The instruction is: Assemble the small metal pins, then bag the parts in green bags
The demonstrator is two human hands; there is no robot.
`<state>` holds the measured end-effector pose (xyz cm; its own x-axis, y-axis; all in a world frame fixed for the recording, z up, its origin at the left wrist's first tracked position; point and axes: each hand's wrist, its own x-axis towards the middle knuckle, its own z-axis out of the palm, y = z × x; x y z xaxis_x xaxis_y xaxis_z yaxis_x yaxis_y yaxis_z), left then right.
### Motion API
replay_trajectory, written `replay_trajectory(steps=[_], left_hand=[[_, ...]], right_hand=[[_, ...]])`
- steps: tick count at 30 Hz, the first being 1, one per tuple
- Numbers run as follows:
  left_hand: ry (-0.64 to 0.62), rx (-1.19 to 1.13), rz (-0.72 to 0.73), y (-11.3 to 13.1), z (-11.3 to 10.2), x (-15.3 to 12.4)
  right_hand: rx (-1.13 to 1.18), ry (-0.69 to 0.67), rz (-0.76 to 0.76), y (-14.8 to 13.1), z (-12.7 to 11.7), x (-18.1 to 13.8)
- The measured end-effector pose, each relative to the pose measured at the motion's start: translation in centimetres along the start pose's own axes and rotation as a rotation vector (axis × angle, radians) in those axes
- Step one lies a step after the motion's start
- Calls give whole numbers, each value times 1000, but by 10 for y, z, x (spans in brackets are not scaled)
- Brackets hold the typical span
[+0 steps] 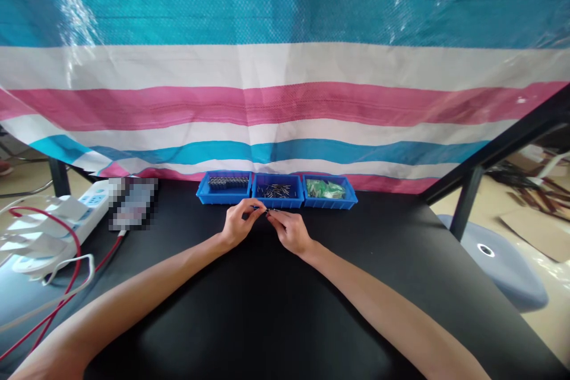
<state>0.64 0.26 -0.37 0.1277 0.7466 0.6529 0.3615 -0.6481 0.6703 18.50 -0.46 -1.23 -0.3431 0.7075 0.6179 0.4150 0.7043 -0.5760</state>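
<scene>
My left hand (238, 222) and my right hand (289, 230) meet over the black table (267, 309), just in front of the middle blue tray (278, 199). Both hands are closed in a pinch on a small thin metal part (263, 210) held between their fingertips. The part is too small to name. The left blue tray (225, 189) holds a row of dark small pieces. In the middle tray lie several thin metal pins. The right blue tray (329, 191) holds green and white bagged bits.
A striped pink, white and blue tarp (285, 71) hangs behind the trays. At the left sit a white power strip (89, 202), white plugs and red and white cables (66, 261). A grey round stool (499, 261) stands off the table's right edge beside a black frame leg (463, 208).
</scene>
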Motion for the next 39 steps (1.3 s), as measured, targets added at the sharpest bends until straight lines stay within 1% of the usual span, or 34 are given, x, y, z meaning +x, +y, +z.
replay_trajectory(steps=[6, 15, 23, 29, 39], left_hand=[[3, 12, 2, 3, 0, 1], [-4, 30, 14, 6, -1, 2], [-4, 51, 16, 8, -2, 3], [8, 72, 19, 8, -2, 3], [26, 53, 27, 7, -1, 4]], right_hand=[[5, 4, 12, -1, 0, 0], [-26, -47, 44, -4, -3, 1], [-46, -27, 33, -5, -3, 1], [-50, -33, 58, -3, -3, 0], [-65, -14, 46, -4, -2, 0]])
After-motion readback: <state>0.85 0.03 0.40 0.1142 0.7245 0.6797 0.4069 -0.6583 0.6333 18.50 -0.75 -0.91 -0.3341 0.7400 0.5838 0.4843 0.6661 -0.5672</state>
